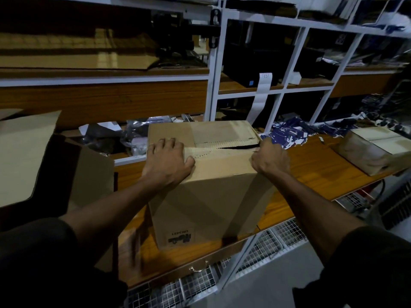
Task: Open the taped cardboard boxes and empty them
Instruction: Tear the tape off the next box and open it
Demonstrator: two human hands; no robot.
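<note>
Cardboard box (206, 190) stands on the wooden worktop (311, 174), top seam partly split (a dark gap shows). Left hand (169, 162) presses flat, fingers spread, on its top; right hand (270, 157) grips the flap's right edge, fingers curled.

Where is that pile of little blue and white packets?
The blue and white packets lie on the wooden bench in the head view, right of the cardboard box, just beyond the right hand.
</note>
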